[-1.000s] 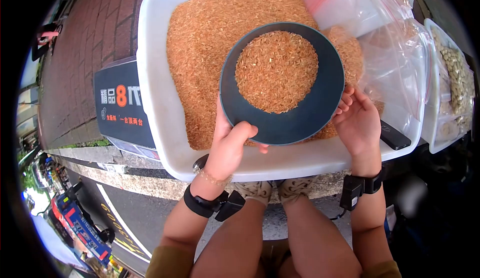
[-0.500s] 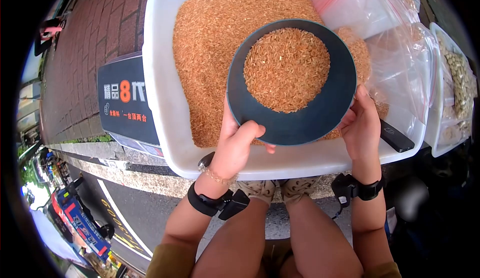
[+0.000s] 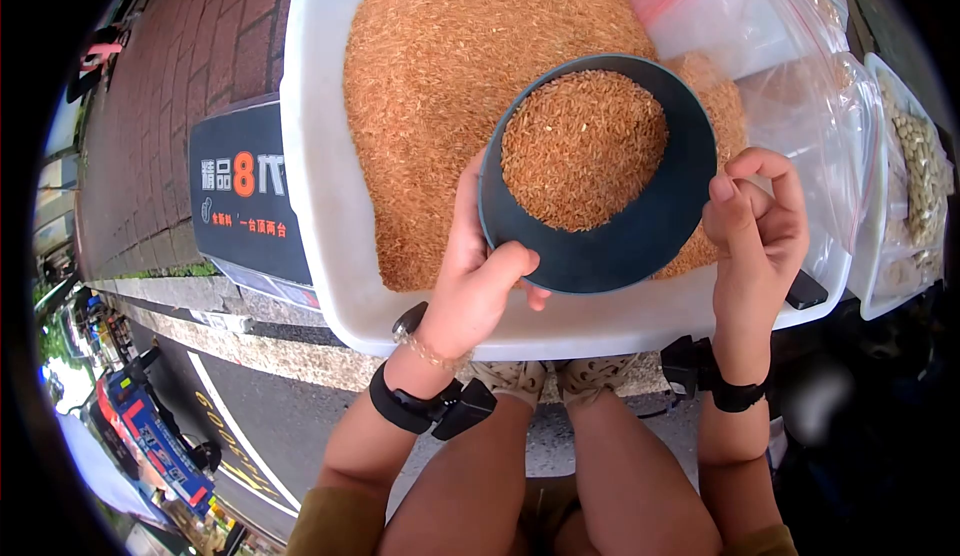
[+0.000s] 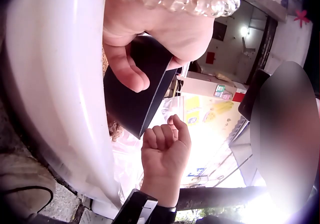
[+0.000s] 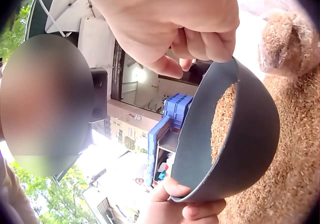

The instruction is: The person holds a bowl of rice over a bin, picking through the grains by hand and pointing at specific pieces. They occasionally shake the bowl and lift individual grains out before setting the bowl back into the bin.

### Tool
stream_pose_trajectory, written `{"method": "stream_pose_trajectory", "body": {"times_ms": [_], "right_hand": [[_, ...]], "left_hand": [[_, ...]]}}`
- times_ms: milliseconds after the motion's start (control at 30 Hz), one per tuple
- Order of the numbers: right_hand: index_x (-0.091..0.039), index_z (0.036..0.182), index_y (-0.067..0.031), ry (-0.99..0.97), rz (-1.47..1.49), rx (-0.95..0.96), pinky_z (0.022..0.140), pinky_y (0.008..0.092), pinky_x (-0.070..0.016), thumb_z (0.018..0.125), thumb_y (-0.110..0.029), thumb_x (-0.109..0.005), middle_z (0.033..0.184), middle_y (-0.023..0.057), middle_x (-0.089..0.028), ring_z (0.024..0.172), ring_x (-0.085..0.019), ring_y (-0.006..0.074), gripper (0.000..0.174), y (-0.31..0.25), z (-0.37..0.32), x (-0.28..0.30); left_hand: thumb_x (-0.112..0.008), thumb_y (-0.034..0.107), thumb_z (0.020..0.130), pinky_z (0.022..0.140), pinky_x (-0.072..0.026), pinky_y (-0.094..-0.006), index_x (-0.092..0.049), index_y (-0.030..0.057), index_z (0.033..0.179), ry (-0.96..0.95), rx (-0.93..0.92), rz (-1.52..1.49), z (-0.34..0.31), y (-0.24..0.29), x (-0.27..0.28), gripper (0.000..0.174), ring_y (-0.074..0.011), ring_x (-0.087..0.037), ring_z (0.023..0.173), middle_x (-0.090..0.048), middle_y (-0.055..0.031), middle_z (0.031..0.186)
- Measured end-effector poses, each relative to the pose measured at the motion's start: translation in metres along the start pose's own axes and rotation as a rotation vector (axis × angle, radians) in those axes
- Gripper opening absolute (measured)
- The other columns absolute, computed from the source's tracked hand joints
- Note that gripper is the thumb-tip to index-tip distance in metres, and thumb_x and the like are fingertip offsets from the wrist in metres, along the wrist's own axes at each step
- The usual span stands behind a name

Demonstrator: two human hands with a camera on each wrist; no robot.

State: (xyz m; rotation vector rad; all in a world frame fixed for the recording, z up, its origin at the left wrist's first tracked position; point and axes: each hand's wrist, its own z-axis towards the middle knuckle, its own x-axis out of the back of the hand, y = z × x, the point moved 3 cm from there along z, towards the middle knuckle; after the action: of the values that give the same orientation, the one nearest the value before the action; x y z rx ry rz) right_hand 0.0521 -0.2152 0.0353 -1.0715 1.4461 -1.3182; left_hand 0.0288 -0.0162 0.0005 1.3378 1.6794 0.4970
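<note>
One left hand (image 3: 472, 294) pinches the bowl (image 3: 640, 246); beside it, the right hand (image 3: 757, 228) has now curled, so left probably carries grain (image 3: 585, 151) alone

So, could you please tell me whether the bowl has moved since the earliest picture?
Yes: judged against the white tub in the head view, the bowl has shifted rightward, toward the plastic bags.

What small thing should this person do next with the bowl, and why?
Perhaps steady the bowl with the right hand too. Only the left hand clearly grips it, at its near left, while the grains inside lie heaped off-centre, toward the far side. The right hand is close by the opposite side.
</note>
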Motion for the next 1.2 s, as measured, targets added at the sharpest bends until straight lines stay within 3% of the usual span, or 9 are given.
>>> {"method": "stream_pose_trajectory", "body": {"times_ms": [233, 400, 467, 500, 567, 633, 733, 833, 1200], "right_hand": [[-0.045, 0.097, -0.0044, 0.199, 0.331, -0.179, 0.042, 0.0197, -0.0193, 0.081, -0.005, -0.056, 0.048, -0.0073, -0.034, 0.043, -0.024, 0.0007, 0.020, 0.027, -0.008, 0.011], [-0.045, 0.110, -0.0028, 0.124, 0.279, -0.325, 0.042, 0.0188, -0.0185, 0.082, -0.011, -0.058, 0.050, -0.0082, -0.037, 0.042, -0.024, 0.0005, 0.032, 0.030, -0.009, -0.002], [-0.041, 0.119, 0.0004, 0.009, 0.263, -0.335, 0.042, 0.0163, -0.0178, 0.079, -0.015, -0.062, 0.050, -0.0092, -0.038, 0.042, -0.026, -0.0004, 0.048, 0.033, -0.010, -0.004], [-0.041, 0.119, 0.0004, 0.009, 0.263, -0.334, 0.042, 0.0163, -0.0178, 0.079, -0.015, -0.062, 0.050, -0.0092, -0.038, 0.042, -0.026, -0.0004, 0.048, 0.035, -0.011, -0.004], [-0.037, 0.125, 0.0006, -0.115, 0.103, -0.236, 0.042, 0.0147, -0.0182, 0.076, -0.013, -0.066, 0.050, -0.0090, -0.038, 0.043, -0.028, -0.0020, 0.058, 0.033, -0.013, -0.010], [-0.034, 0.128, -0.0010, -0.140, -0.011, -0.265, 0.044, 0.0135, -0.0193, 0.075, -0.005, -0.064, 0.050, -0.0090, -0.037, 0.045, -0.030, -0.0031, 0.061, 0.031, -0.015, -0.013], [-0.037, 0.127, -0.0016, -0.084, -0.271, -0.003, 0.046, 0.0125, -0.0212, 0.073, 0.008, -0.050, 0.051, -0.0099, -0.031, 0.046, -0.027, -0.0023, 0.057, 0.024, -0.020, -0.013], [-0.038, 0.127, -0.0024, -0.101, -0.364, 0.052, 0.046, 0.0125, -0.0211, 0.072, 0.010, -0.049, 0.053, -0.0098, -0.028, 0.046, -0.024, -0.0019, 0.058, 0.021, -0.021, -0.016], [-0.036, 0.128, -0.0015, -0.102, -0.258, 0.024, 0.047, 0.0114, -0.0213, 0.073, 0.011, -0.049, 0.053, -0.0105, -0.029, 0.047, -0.024, -0.0025, 0.057, 0.025, -0.018, -0.013]], "left_hand": [[-0.040, -0.002, 0.070, 0.044, -0.0466, -0.0242, -0.008, 0.0126, 0.133, 0.010, -0.008, 0.003, -0.001, 0.002, 0.000, 0.072, -0.0133, -0.054, 0.060, -0.051, -0.0116, 0.094], [-0.038, -0.001, 0.072, 0.045, -0.0478, -0.0274, -0.012, 0.0117, 0.131, 0.018, 0.029, -0.089, -0.001, -0.002, 0.007, 0.066, -0.0181, -0.055, 0.062, -0.051, -0.0144, 0.093], [-0.035, 0.001, 0.072, 0.046, -0.0475, -0.0342, -0.033, 0.0046, 0.114, 0.068, 0.076, -0.145, 0.001, -0.004, 0.010, 0.042, -0.0256, -0.057, 0.063, -0.055, -0.0158, 0.088], [-0.035, 0.001, 0.072, 0.046, -0.0475, -0.0342, -0.033, 0.0046, 0.114, 0.068, 0.075, -0.146, 0.002, -0.003, 0.009, 0.042, -0.0256, -0.057, 0.063, -0.055, -0.0158, 0.088], [-0.034, 0.000, 0.072, 0.048, -0.0496, -0.0306, -0.010, 0.0125, 0.130, 0.057, 0.083, -0.099, 0.003, -0.002, 0.008, 0.064, -0.0220, -0.056, 0.062, -0.051, -0.0162, 0.093], [-0.034, -0.002, 0.072, 0.048, -0.0500, -0.0308, -0.008, 0.0128, 0.130, 0.024, 0.112, -0.081, 0.003, -0.002, 0.007, 0.065, -0.0222, -0.056, 0.062, -0.050, -0.0162, 0.093], [-0.033, -0.003, 0.071, 0.048, -0.0506, -0.0313, -0.004, 0.0134, 0.131, 0.006, 0.055, -0.060, -0.001, -0.001, 0.000, 0.068, -0.0222, -0.056, 0.062, -0.050, -0.0161, 0.094], [-0.034, -0.005, 0.071, 0.048, -0.0508, -0.0317, -0.002, 0.0138, 0.131, 0.028, 0.036, -0.075, 0.002, -0.004, 0.005, 0.070, -0.0216, -0.056, 0.062, -0.049, -0.0156, 0.094], [-0.034, -0.004, 0.072, 0.047, -0.0501, -0.0308, 0.000, 0.0144, 0.131, 0.013, 0.038, -0.085, 0.000, -0.005, 0.005, 0.070, -0.0197, -0.055, 0.061, -0.049, -0.0144, 0.090]]}}
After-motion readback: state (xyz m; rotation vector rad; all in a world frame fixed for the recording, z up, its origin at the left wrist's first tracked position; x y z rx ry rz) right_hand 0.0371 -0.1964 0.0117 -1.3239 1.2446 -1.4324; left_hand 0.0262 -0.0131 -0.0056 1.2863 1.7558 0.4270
